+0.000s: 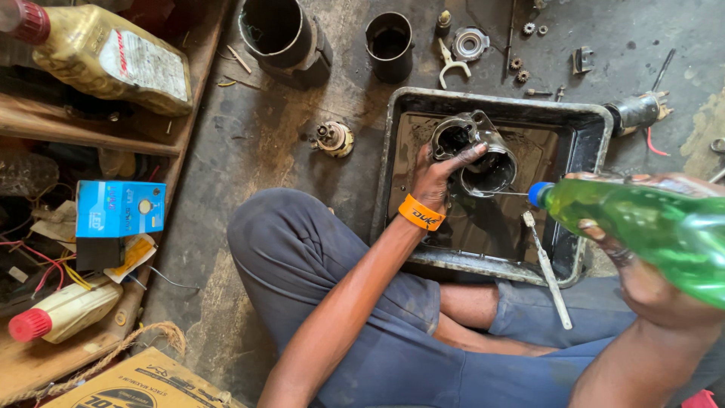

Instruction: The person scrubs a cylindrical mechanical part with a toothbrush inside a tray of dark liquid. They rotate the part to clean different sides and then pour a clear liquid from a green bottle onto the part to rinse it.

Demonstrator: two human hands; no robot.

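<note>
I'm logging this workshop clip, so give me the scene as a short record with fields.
Setting: oily concrete floor, person seated
Left hand: grips a metal motor housing over a black wash tray
Right hand: holds a green plastic bottle, blue cap aimed at the housing
In tray: dark liquid, long-handled brush
Floor beyond: two metal cylinders, small gears
Left side: wooden shelves, oil bottle, blue box

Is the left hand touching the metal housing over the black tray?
Touching. The head view shows the left hand gripping the metal housing, its fingers laid across the rim, above the black tray.
</note>
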